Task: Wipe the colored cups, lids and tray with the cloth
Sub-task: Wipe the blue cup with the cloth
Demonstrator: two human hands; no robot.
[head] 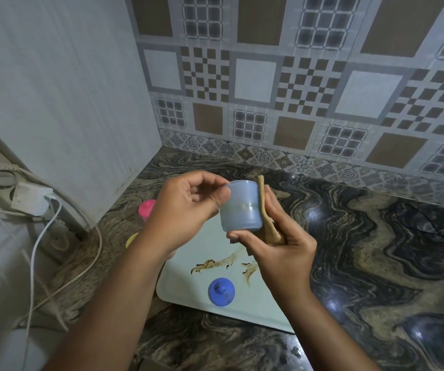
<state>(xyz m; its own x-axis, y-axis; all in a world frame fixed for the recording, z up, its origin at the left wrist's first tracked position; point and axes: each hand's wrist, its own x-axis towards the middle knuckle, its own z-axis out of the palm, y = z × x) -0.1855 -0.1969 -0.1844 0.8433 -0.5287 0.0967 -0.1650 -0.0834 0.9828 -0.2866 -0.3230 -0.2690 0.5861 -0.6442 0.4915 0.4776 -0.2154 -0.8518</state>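
Nearest me, the blue lid (221, 292) sits knob-up on the pale tray (258, 309), which lies on the marbled tabletop (376, 250) with brown smears (215, 263) across its middle. Above the tray I hold the blue cup (241, 207) between both hands. My left hand (188, 210) pinches its rim with thumb and curled fingers. My right hand (282, 253) grips the tan cloth (265, 218) against the cup's side, thumb under the base. Past my left wrist stand a yellow piece (132, 239) and a pink cup (146, 207), near the wall.
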